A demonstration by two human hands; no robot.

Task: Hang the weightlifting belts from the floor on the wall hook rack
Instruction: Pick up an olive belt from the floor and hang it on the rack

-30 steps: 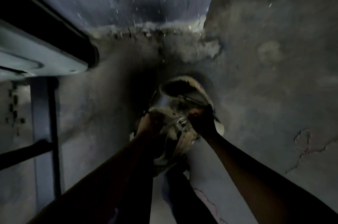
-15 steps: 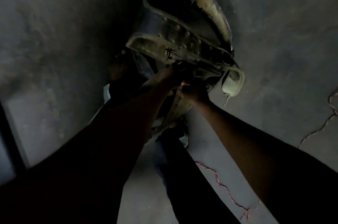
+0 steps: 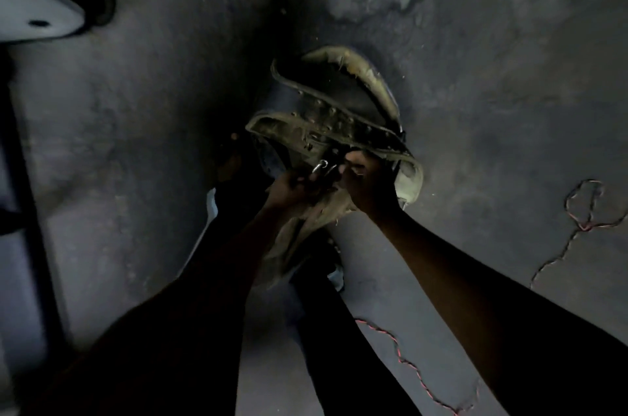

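Note:
A worn, dark leather weightlifting belt (image 3: 334,113) with frayed pale edges and rows of holes is coiled in a loop above the grey floor (image 3: 492,109). My left hand (image 3: 292,186) and my right hand (image 3: 368,182) both grip it at its near side, close together around a metal buckle (image 3: 321,166). A limp strap end (image 3: 295,238) hangs down between my forearms. No wall hook rack is in view.
A white metal plate (image 3: 37,12) with a bolt hole juts in at the upper left above a dark upright post (image 3: 23,177). A red-and-black cord (image 3: 577,221) snakes over the floor at the right and lower centre. My dark trouser legs stand below the belt.
The view tilted down from the wall base to the floor. Both hands stayed on the belt and shifted closer together around the buckle; the belt sits lower in view than half a second ago.

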